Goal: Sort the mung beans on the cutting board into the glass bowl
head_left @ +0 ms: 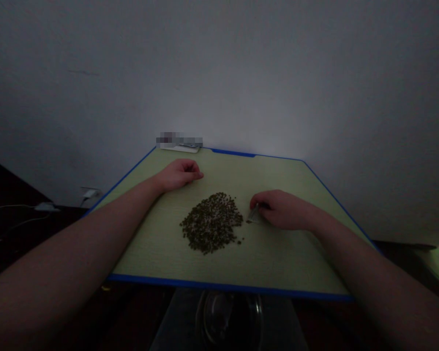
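A loose pile of small dark green-brown grains or beans point(212, 223) lies on the pale green tabletop point(270, 263). Just right of the pile, my right hand point(281, 209) is closed, its thumb and fingers pinching a small clear piece of plastic point(254, 214), perhaps a little bag. A few dark grains show at its lower edge, close to the table. Beyond the pile's upper left side, my left hand point(179, 174) rests on the tabletop with its fingers curled in and the thumb pointing right. I see nothing between those fingers.
Near the far left corner sits a flat white object point(181, 146), partly blurred out. A blue edge point(227, 285) runs round the table, which stands against a grey wall point(241, 73). Below the front edge, a clear round container point(230, 317) rests between my legs. Cables and a plug point(91, 193) lie left.
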`<state>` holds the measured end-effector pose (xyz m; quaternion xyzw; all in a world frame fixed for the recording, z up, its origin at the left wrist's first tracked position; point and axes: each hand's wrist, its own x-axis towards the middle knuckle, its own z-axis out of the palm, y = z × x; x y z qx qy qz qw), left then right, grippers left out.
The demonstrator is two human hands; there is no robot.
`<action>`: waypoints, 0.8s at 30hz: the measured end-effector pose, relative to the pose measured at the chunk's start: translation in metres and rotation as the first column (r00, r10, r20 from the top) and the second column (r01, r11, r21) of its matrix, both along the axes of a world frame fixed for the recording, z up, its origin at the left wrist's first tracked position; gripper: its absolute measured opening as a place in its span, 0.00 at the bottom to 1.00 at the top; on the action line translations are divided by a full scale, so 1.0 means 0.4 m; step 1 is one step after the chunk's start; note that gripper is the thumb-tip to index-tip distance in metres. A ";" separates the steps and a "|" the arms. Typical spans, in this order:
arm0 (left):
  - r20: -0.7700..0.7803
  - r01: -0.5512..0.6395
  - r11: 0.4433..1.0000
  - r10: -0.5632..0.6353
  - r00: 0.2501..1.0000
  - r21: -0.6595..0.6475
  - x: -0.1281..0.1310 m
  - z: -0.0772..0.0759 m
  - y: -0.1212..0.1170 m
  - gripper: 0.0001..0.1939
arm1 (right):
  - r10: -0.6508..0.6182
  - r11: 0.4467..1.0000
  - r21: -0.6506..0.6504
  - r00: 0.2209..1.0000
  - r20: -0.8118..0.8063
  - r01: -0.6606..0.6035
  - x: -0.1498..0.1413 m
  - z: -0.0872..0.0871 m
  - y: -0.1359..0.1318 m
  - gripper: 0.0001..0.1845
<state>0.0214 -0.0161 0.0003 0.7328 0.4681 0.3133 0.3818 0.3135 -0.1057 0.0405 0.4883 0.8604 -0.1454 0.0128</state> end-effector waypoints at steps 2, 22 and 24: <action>0.006 -0.004 1.000 0.004 1.000 -0.005 0.001 0.002 -0.002 0.13 | 0.003 1.000 -0.003 1.000 0.004 -0.003 -0.001 0.002 -0.001 0.19; 0.016 -0.004 1.000 0.004 1.000 -0.010 -0.001 -0.001 0.001 0.12 | -0.028 0.999 0.018 0.999 -0.032 0.028 0.019 0.010 -0.001 0.15; 0.017 -0.003 1.000 0.004 1.000 -0.015 0.000 -0.001 0.001 0.12 | -0.009 1.000 0.008 1.000 -0.028 0.010 0.016 0.009 -0.003 0.14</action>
